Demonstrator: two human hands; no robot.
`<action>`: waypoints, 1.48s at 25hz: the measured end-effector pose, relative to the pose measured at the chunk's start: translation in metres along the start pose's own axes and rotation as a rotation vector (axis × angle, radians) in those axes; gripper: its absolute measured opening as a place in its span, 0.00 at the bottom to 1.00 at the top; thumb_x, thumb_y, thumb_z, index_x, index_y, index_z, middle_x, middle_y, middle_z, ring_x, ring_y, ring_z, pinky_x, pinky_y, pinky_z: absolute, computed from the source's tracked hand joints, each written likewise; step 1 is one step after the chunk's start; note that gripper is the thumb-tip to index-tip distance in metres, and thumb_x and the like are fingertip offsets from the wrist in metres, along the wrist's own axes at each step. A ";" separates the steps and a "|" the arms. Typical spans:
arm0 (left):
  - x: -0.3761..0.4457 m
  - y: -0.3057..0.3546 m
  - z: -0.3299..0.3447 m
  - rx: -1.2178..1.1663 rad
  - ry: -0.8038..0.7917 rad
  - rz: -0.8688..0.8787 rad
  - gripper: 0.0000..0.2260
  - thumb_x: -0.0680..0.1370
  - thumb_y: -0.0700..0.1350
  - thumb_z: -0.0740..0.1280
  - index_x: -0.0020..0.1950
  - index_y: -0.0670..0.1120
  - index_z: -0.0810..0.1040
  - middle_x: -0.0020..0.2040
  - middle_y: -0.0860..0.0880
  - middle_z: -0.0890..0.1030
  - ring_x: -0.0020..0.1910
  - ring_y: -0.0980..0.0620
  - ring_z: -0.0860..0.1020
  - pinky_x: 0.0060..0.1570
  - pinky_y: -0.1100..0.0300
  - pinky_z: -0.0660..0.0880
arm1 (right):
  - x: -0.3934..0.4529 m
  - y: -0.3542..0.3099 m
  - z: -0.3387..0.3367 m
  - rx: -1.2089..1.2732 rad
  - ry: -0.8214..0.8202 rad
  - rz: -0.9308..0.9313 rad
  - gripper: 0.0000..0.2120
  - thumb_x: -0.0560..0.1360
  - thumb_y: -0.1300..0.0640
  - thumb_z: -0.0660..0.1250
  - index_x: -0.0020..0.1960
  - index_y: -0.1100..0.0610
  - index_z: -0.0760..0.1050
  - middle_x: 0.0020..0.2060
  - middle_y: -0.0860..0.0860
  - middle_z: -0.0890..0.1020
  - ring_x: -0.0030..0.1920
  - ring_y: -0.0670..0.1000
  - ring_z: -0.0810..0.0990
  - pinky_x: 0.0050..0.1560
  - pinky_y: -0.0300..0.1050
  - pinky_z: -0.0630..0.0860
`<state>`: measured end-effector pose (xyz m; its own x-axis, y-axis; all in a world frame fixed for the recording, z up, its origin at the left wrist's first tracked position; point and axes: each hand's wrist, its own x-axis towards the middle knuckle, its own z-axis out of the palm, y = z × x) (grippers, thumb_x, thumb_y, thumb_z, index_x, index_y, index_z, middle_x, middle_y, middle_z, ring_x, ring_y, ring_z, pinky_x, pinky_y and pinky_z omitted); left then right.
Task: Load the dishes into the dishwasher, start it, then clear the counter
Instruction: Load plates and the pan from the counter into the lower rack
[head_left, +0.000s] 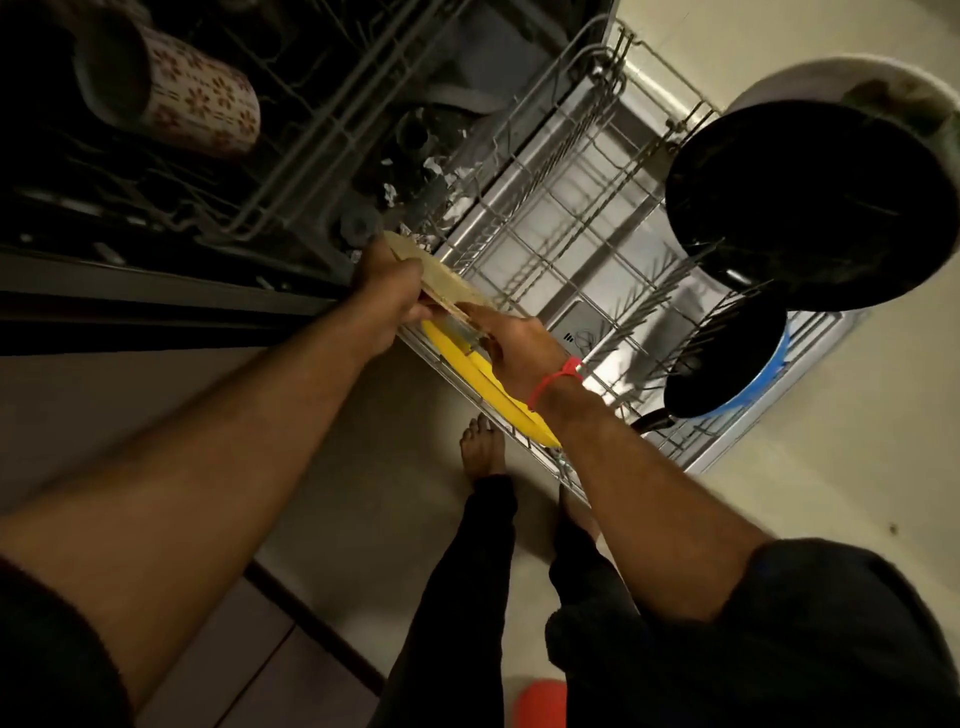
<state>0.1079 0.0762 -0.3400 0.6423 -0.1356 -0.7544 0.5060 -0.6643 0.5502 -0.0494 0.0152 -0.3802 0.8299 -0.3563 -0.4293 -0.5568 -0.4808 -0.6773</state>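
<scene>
Both hands grip a tan plate (441, 275) over the lower rack's (597, 260) near edge, left hand (387, 296) curled round its rim, right hand (511, 345) pinching the lower end. A yellow plate (467, 374) already stands there, so the tan one should drop upright between free tines just beside it, lowered slowly to avoid clashing.

Counts from the head view, one moment.

Hands: two, a left hand (384, 291) and a right hand (514, 348), both at one beige plate (441, 278).

Plates: two counted, the beige one and one yellow plate (485, 387) standing in the lower rack (571, 244).

Racks: two, the lower rack and one upper rack (311, 130).

Pans: two in the lower rack, one large black pan (810, 208) and one smaller pan with a blue outside (727, 364).

Mugs: one floral mug (192, 98) in the upper rack.

White bowls: one (810, 83), behind the large pan.

Red wristbands: one (556, 379).

Bare feet: one (483, 447) was seen clearly; a second was mostly hidden by the right arm.
</scene>
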 end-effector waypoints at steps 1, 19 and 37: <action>0.006 -0.002 0.004 0.026 -0.004 -0.006 0.19 0.84 0.35 0.57 0.75 0.44 0.67 0.68 0.41 0.75 0.44 0.51 0.79 0.24 0.61 0.78 | 0.003 0.004 0.004 -0.012 -0.013 0.015 0.34 0.75 0.71 0.63 0.75 0.46 0.67 0.56 0.59 0.83 0.55 0.60 0.82 0.50 0.44 0.75; -0.016 -0.025 -0.014 0.269 0.151 0.217 0.21 0.85 0.40 0.59 0.78 0.50 0.66 0.76 0.50 0.71 0.72 0.50 0.71 0.61 0.64 0.68 | -0.005 0.011 0.006 0.101 -0.100 0.207 0.33 0.79 0.69 0.58 0.77 0.42 0.62 0.59 0.56 0.76 0.49 0.55 0.80 0.45 0.42 0.74; -0.371 -0.062 -0.215 -0.069 0.508 0.588 0.16 0.83 0.43 0.65 0.71 0.53 0.75 0.53 0.57 0.81 0.49 0.49 0.83 0.52 0.45 0.81 | -0.215 -0.273 -0.101 0.296 -0.131 -0.451 0.19 0.79 0.63 0.60 0.67 0.51 0.75 0.52 0.46 0.84 0.53 0.45 0.83 0.61 0.50 0.78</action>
<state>-0.0380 0.3255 -0.0173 0.9926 -0.0872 -0.0849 0.0247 -0.5382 0.8424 -0.0794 0.1425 -0.0422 0.9917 -0.0557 -0.1160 -0.1276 -0.3099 -0.9422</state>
